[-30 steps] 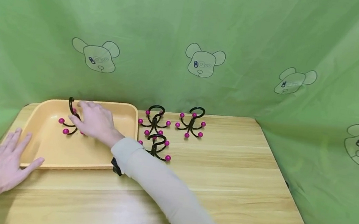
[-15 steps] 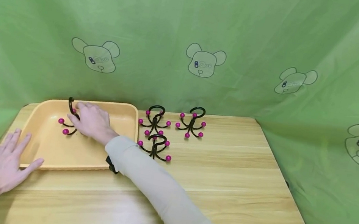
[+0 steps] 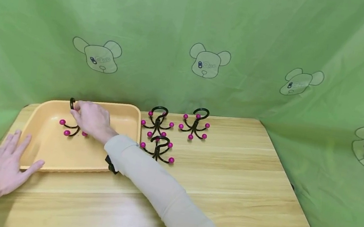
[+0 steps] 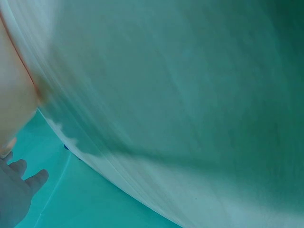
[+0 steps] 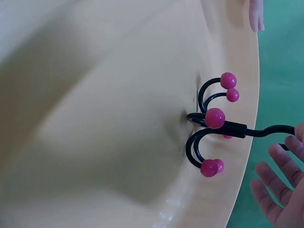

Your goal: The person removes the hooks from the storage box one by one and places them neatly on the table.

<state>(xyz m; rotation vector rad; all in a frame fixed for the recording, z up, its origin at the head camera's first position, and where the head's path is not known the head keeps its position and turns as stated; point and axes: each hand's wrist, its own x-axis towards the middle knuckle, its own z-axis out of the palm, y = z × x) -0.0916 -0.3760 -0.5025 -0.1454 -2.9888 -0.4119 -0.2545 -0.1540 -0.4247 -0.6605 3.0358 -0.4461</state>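
A black multi-arm hook with pink ball tips [image 5: 232,128] stands upright in the orange tray [image 3: 77,161]. At its upper stem, just under the curved top, my right hand [image 3: 92,118] pinches it between thumb and index finger. The other right fingers are held away from the hook in the right wrist view. My right hand hides much of the stem in the head view. With fingers spread, my left hand [image 3: 2,171] rests against the tray's front left corner. Only a few of its fingertips [image 4: 35,180] show in the left wrist view.
Three similar hooks stand on the wooden table [image 3: 243,199] right of the tray: a back left hook [image 3: 157,123], a back right hook [image 3: 195,125] and a front hook [image 3: 157,150]. A green curtain [image 3: 167,18] with bear-like prints surrounds the table.
My right hand has shifted slightly left, and its thumb and index finger have drawn together on the hook's upper stem. My left hand, the tray and the other hooks stay put.
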